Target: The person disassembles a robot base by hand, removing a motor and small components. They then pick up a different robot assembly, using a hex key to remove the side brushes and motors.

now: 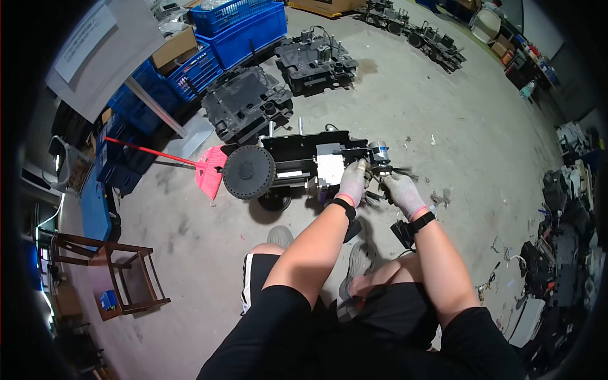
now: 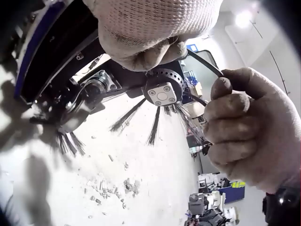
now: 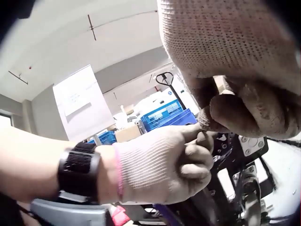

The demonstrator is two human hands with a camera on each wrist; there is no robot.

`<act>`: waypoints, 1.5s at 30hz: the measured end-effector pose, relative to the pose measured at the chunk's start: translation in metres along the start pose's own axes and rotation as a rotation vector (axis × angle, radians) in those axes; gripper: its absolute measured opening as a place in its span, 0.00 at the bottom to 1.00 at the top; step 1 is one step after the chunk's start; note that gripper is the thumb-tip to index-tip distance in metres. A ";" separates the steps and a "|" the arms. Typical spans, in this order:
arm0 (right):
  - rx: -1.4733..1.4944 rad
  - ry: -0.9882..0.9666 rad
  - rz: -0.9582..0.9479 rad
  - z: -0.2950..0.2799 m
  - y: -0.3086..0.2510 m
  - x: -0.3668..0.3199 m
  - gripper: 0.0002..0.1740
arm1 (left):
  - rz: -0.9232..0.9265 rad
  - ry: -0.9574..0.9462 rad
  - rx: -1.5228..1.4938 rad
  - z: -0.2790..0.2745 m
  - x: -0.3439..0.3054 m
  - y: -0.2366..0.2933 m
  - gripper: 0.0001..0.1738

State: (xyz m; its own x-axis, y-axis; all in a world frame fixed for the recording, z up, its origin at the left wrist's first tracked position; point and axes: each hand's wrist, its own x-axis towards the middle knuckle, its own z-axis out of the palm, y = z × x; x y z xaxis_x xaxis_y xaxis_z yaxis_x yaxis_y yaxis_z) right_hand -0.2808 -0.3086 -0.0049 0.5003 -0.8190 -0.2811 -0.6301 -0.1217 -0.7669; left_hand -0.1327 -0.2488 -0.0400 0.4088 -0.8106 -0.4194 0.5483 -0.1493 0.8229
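A low black machine chassis (image 1: 294, 147) lies on the floor, with a large black wheel (image 1: 249, 172) at its left end. At its right end, my gloved left hand (image 1: 353, 182) has its fingers curled and pinches a thin black strip (image 2: 205, 63). My right hand (image 1: 403, 192), also gloved, pinches the strip's other part between thumb and forefinger. The strip spans the gap between both hands in the left wrist view. Just below the left hand there is a round hub (image 2: 162, 94) with black bristle tufts (image 2: 154, 128) fanning out.
Two similar black chassis (image 1: 247, 104) sit behind, near blue crates (image 1: 244, 38). To the left are a red broom (image 1: 209, 171) and a wooden stool (image 1: 126, 272). Assorted parts (image 1: 538, 263) line the right side, and small debris (image 1: 441, 197) lies by the right hand.
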 end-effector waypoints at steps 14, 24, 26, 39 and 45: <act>0.744 -0.124 0.320 0.031 -0.013 -0.045 0.15 | 0.081 0.009 0.202 0.010 0.021 -0.013 0.15; 0.595 -0.036 0.234 0.042 0.002 -0.031 0.15 | 0.058 0.079 0.299 0.013 0.015 0.004 0.16; 0.192 0.166 0.030 0.056 0.020 -0.017 0.16 | 0.090 0.077 0.282 0.014 0.016 0.000 0.18; 0.940 -0.113 0.195 0.064 0.030 -0.007 0.15 | 0.075 0.054 0.269 0.010 0.016 -0.001 0.16; -0.590 0.312 -0.195 0.056 -0.010 -0.035 0.20 | 0.241 0.082 0.716 0.000 0.047 -0.023 0.16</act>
State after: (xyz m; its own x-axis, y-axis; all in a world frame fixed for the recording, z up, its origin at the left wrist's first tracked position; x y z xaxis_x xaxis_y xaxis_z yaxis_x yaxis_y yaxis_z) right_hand -0.2588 -0.2479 -0.0198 0.4991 -0.8632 0.0765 -0.8075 -0.4953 -0.3202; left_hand -0.1263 -0.2833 -0.0787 0.5254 -0.8268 -0.2006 -0.1591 -0.3271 0.9315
